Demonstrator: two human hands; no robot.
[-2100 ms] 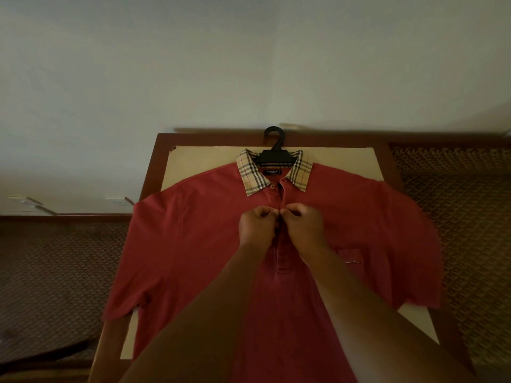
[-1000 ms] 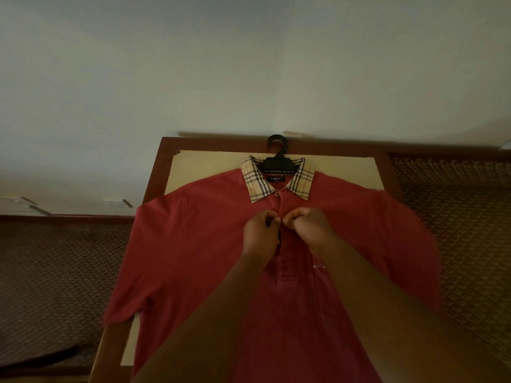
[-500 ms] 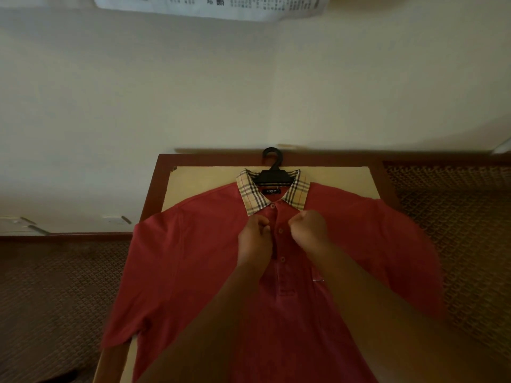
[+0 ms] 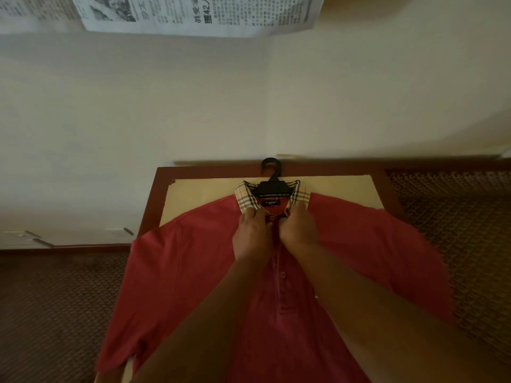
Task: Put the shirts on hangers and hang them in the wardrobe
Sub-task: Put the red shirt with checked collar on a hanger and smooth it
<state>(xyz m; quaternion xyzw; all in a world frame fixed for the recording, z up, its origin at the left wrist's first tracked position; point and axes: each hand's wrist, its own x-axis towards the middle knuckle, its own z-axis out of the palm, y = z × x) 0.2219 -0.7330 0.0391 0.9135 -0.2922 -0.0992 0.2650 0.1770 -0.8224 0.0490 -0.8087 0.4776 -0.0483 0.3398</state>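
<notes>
Red shirt | neck label unreadable | left hand, right hand fingers pinch placket

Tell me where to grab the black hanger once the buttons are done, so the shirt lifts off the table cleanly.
Take the black hanger by its hook, reaching in from the wall side above the checked collar. Only the hook and neck are exposed; the arms lie inside the red shirt. Both the left hand and right hand are pinching the placket.

A room in a home: patterned brown carpet, cream wall, newspaper stuck up.
</notes>
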